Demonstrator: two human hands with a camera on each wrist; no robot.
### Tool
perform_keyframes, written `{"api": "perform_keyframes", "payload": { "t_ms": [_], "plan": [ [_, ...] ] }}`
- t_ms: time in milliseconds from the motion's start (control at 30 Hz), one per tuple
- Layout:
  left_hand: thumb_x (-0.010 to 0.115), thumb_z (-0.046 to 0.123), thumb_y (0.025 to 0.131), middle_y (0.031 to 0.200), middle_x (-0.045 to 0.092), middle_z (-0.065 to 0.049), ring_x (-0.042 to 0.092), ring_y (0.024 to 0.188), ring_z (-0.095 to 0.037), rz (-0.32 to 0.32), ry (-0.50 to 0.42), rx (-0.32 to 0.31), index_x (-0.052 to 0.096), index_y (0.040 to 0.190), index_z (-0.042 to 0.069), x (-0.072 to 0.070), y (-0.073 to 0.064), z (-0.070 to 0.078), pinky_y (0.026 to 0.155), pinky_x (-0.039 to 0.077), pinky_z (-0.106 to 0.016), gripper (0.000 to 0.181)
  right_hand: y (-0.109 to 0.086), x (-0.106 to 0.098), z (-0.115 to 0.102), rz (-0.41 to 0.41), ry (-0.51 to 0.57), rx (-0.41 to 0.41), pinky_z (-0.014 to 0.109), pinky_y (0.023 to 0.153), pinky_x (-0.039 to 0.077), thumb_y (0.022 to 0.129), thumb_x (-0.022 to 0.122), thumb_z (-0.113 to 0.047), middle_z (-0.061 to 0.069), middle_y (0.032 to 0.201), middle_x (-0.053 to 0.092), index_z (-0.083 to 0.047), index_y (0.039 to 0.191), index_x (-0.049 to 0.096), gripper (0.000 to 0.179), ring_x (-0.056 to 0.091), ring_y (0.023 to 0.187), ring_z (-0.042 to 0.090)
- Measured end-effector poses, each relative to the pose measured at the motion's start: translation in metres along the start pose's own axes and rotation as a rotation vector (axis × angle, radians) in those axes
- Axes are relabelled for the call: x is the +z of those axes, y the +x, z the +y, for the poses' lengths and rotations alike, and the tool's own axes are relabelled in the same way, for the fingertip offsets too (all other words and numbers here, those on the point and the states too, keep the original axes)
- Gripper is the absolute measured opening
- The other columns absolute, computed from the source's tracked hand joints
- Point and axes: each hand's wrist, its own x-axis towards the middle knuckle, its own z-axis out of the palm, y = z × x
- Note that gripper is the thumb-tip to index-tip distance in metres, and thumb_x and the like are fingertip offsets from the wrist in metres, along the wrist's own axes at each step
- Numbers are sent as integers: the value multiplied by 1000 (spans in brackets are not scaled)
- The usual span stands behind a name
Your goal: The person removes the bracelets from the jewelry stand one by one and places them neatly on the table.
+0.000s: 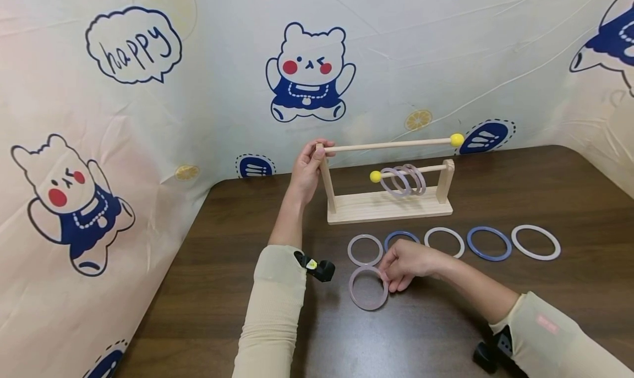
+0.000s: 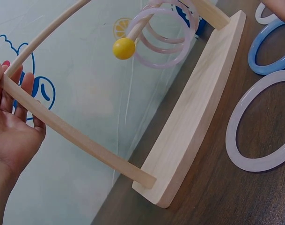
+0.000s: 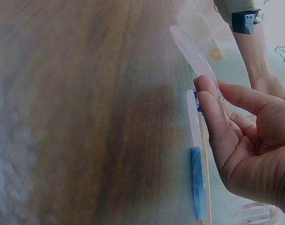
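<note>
A wooden stand (image 1: 386, 207) has two uprights, each carrying a rod with a yellow ball on its end. My left hand (image 1: 306, 171) grips the top of the left upright (image 2: 76, 136), where the upper rod (image 1: 391, 145) joins. Pale lilac rings (image 1: 407, 186) hang on the lower rod (image 1: 435, 169). Between thumb and fingers, my right hand (image 1: 410, 261) pinches a pale pink ring (image 1: 351, 289) by its right edge, in front of the stand. In the right wrist view, this ring (image 3: 193, 50) is tilted against the tabletop.
Along the stand's front lies a row of loose rings: a pale lilac ring (image 1: 349, 251), a blue ring (image 1: 402, 234) partly behind my right hand, a white ring (image 1: 441, 229), another blue ring (image 1: 490, 258) and another white ring (image 1: 540, 258). A printed cloth (image 1: 228, 92) hangs behind the brown table (image 1: 223, 284).
</note>
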Motion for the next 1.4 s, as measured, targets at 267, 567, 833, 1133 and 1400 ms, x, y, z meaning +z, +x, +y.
{"api": "perform_keyframes", "payload": {
  "t_ms": [267, 567, 833, 1133, 1400],
  "plan": [
    [45, 13, 98, 102, 63, 7, 57, 93, -13, 8, 3, -4, 58, 101, 20, 0, 0, 0, 91, 31, -36, 16, 0, 1, -2, 31, -5, 24, 28, 53, 51, 75, 57, 4, 13, 64, 65, 9, 84, 65, 14, 63, 58, 15],
    [46, 15, 97, 103, 63, 7, 57, 93, -13, 4, 1, -5, 57, 105, 17, -1, -1, 0, 95, 28, -41, 14, 0, 1, -1, 65, -12, 38, 27, 52, 51, 73, 56, 5, 13, 64, 65, 7, 81, 65, 13, 63, 57, 15],
    [45, 13, 97, 103, 63, 6, 57, 93, -13, 3, -12, -6, 57, 103, 19, -1, -1, 0, 99, 23, -48, 15, 1, 0, 2, 67, 4, 46, 27, 52, 51, 77, 55, 3, 11, 65, 65, 8, 81, 65, 11, 63, 57, 14],
    [45, 13, 98, 102, 63, 5, 57, 93, -14, 3, -14, -9, 57, 104, 17, 0, -1, 1, 100, 24, -47, 14, 1, 0, 1, 63, 14, 41, 27, 53, 51, 79, 56, 2, 12, 66, 65, 9, 83, 65, 11, 63, 57, 14],
    [44, 12, 98, 103, 63, 5, 57, 93, -14, 3, -3, -4, 57, 103, 17, 0, 0, 1, 97, 27, -43, 15, 1, 0, 1, 58, 19, 40, 27, 53, 51, 79, 55, 2, 11, 66, 65, 9, 83, 64, 12, 63, 57, 14]
  ]
}}
